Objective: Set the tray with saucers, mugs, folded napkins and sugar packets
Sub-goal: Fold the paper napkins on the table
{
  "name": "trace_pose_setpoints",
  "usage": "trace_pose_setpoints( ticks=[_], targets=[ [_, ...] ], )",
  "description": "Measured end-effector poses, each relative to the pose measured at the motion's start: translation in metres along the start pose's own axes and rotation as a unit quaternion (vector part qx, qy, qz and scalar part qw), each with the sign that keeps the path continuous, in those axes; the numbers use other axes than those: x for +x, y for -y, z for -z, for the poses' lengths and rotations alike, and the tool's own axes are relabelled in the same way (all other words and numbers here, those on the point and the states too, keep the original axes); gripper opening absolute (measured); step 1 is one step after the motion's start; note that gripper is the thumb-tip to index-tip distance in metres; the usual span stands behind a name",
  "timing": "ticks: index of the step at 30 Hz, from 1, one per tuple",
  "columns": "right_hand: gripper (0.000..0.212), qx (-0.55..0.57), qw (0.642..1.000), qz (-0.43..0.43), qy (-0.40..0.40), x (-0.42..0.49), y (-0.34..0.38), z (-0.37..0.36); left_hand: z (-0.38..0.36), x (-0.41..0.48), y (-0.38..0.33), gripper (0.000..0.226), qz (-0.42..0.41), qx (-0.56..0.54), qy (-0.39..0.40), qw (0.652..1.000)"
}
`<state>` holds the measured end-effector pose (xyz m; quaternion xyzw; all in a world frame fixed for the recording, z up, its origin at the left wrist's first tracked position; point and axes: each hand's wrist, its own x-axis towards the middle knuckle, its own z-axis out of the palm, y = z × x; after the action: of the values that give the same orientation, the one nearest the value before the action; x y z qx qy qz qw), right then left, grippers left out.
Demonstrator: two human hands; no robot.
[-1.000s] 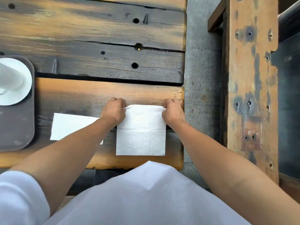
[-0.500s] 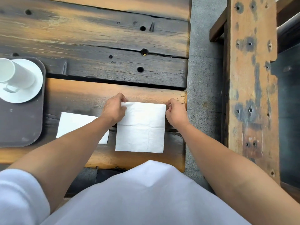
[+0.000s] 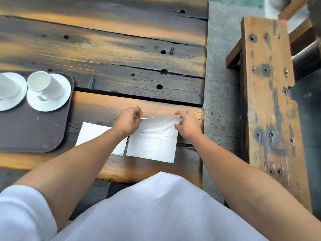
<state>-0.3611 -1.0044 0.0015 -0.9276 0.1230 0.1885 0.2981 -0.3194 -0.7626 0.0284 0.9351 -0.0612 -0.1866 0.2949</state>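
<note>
A white paper napkin (image 3: pixel 152 141) lies near the table's front right corner. My left hand (image 3: pixel 128 120) pinches its far left corner and my right hand (image 3: pixel 187 124) pinches its far right corner; the far edge is lifted off the wood. A second white napkin (image 3: pixel 92 133) lies flat to its left, partly under my left forearm. A dark brown tray (image 3: pixel 31 133) sits at the left. On it stand two white saucers, each with a white mug: one mug (image 3: pixel 46 85) on the right saucer (image 3: pixel 50 103), another mug (image 3: pixel 7 86) cut off by the frame edge.
The table is dark, weathered wooden planks (image 3: pixel 121 54) with holes and gaps. To its right runs a strip of grey concrete floor (image 3: pixel 220 101), then a worn wooden bench (image 3: pixel 271 110). My white clothing fills the bottom of the view.
The view has shifted so the tray and both mugs show more. My hands went from pressing the napkin's far corners flat to pinching them and lifting the far edge.
</note>
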Motion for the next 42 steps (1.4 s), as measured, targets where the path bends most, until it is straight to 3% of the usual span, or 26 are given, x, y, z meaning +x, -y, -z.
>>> trace_pose_setpoints(
  ticks=[4,23,29,34,39,42],
  targets=[
    [0.013,-0.019,0.999,0.019,-0.029,-0.009,0.010,-0.001,0.005,-0.013,0.005,0.011,-0.011,-0.013,-0.004,1.000],
    [0.015,-0.027,0.996,0.043,-0.067,-0.040,0.032,0.005,0.015,-0.059,0.016,0.024,-0.045,-0.004,-0.040,0.998],
    [0.030,-0.072,0.995,0.072,-0.021,-0.048,0.033,-0.004,0.015,-0.074,0.026,0.026,-0.056,-0.012,-0.047,0.997],
    [0.049,-0.076,0.991,0.088,-0.061,-0.056,0.034,-0.009,0.012,-0.083,0.028,0.025,-0.072,-0.002,-0.042,0.997],
    [0.019,-0.099,0.991,0.068,-0.051,-0.054,0.039,-0.008,0.010,-0.087,0.030,0.025,-0.073,-0.003,-0.043,0.996],
    [0.014,-0.102,0.991,0.061,-0.056,-0.053,0.037,-0.008,0.010,-0.087,0.031,0.025,-0.069,-0.003,-0.045,0.997]
  ],
)
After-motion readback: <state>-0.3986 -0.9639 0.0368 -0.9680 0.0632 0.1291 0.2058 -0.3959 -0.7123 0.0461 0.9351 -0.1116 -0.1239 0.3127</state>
